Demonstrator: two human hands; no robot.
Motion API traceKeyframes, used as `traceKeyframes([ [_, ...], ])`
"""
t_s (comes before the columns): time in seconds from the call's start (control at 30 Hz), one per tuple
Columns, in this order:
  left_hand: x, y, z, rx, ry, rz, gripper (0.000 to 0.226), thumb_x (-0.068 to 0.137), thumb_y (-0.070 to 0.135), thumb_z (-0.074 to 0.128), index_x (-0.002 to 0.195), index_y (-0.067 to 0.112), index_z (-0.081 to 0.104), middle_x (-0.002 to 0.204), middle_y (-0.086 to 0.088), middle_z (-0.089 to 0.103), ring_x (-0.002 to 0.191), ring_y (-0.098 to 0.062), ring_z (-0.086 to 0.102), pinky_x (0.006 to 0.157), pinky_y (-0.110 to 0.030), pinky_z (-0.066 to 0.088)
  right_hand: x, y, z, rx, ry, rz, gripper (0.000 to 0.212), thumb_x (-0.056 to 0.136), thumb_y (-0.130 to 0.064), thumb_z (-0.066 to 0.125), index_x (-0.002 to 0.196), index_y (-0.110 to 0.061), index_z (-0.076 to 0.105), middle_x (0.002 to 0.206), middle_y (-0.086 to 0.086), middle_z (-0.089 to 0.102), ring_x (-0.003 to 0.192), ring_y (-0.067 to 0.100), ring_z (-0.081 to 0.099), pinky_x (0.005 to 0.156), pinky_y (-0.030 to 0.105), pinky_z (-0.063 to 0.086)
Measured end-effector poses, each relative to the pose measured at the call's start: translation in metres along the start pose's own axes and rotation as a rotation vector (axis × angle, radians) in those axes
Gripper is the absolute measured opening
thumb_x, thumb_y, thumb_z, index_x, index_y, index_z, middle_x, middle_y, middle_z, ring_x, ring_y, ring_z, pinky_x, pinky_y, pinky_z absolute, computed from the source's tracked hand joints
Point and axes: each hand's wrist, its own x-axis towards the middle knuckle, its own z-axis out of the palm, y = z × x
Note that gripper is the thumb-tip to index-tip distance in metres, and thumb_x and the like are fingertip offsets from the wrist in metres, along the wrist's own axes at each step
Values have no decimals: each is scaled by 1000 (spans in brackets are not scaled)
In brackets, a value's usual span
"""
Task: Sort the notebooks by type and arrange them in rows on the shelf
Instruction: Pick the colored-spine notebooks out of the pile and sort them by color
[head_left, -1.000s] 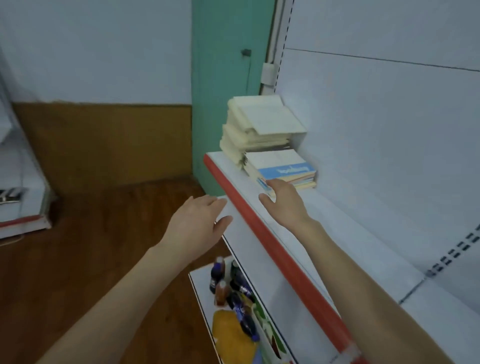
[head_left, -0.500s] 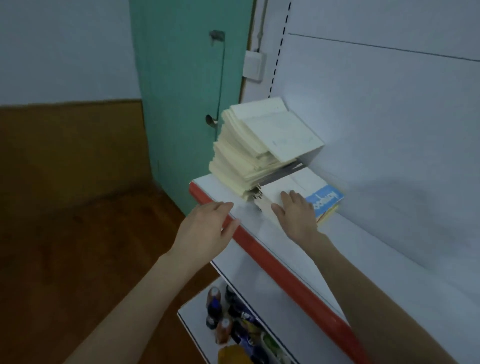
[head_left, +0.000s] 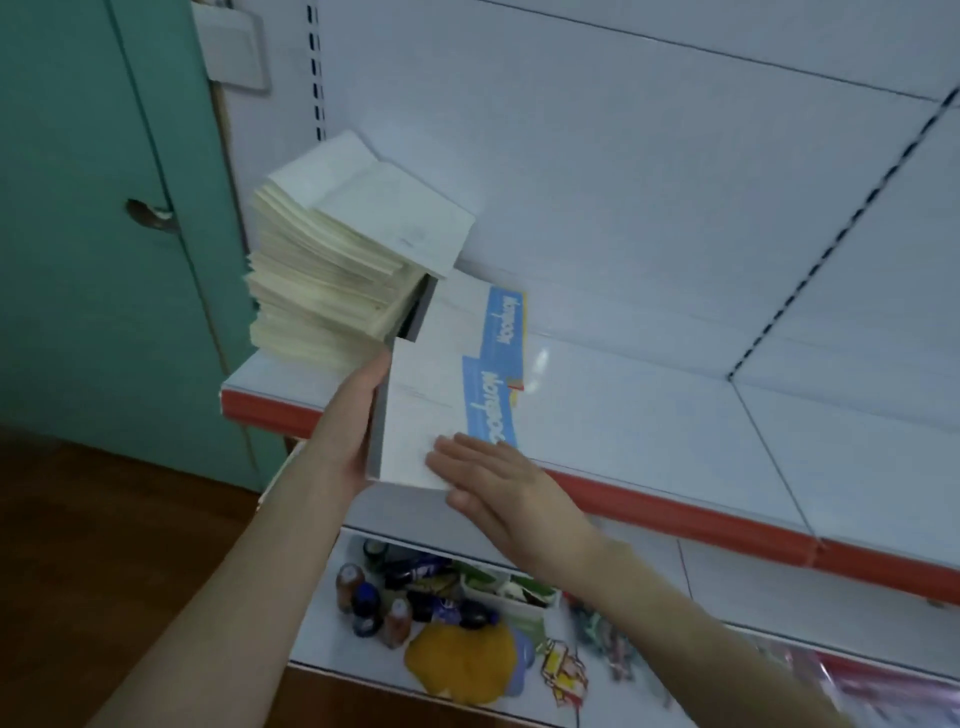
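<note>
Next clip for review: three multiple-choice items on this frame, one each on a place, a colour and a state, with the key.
1. Where on the upper shelf does the cream notebook stack stand? A) left end B) middle C) right end
2. What colour is the band on the held notebooks? A) green B) blue C) black
3. How does the right hand lie? A) clenched, off the cover B) flat on the cover C) pinching a bottle
Key: 1 A, it stands beside the teal door; 2 B, the band is blue; 3 B, straight fingers rest on the cover; the left hand grips the edge.
</note>
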Motion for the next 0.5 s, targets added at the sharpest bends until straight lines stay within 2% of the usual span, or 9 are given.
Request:
traceKeyframes([
  [0.03,-1,-1,-1,76,6,-29,34,95,35,43,101,7,62,67,-8,70,55,-20,66,49,-25,49,-3,-3,1,23,-37,-10,52,97,-44,28,129,-12,54,133,7,54,127,22,48,105,40,36],
  [0.1,-2,-5,-10,114,49,-33,20,94,15,46,107,7,58,66,-8,69,53,-19,66,45,-26,50,-2,-7,-3,136,-80,11,56,94,-48,34,130,-9,53,135,7,52,129,14,43,108,26,32],
  [0.17,-4,-9,-24,80,92,-12,22,93,7,46,111,13,56,77,-9,69,66,-23,65,53,-32,51,13,-5,-12,302,-61,141,53,91,-44,42,130,-9,53,133,4,54,121,4,44,102,14,31],
  [0.2,-7,-10,-31,71,112,-13,22,92,7,47,109,15,57,80,-9,69,71,-24,64,55,-34,51,26,0,-15,340,11,220,47,92,-38,46,130,-10,53,132,4,55,119,5,46,97,12,32],
  [0.27,-14,-10,-43,59,152,-3,19,93,7,47,101,19,59,75,-6,70,71,-22,63,52,-32,54,61,22,-15,276,103,338,42,96,-30,46,133,-10,49,135,7,52,125,14,46,99,17,32],
  [0.37,-24,-11,-58,47,200,20,21,93,7,47,98,22,60,78,-5,69,71,-21,64,52,-30,54,112,57,-3,30,-70,441,52,98,-36,39,142,-9,32,149,9,32,138,24,27,111,33,21],
  [0.4,-27,-11,-61,46,199,25,21,93,8,47,99,24,60,80,-4,69,72,-21,64,53,-29,54,123,69,4,-61,-132,454,54,97,-39,39,142,-9,31,149,10,30,138,25,25,111,39,20],
  [0.5,-33,-11,-66,32,189,22,21,93,14,51,106,27,60,81,-3,72,74,-20,66,56,-30,56,132,89,18,-237,-173,396,42,98,-38,36,127,-8,42,130,9,45,126,28,38,100,44,32],
])
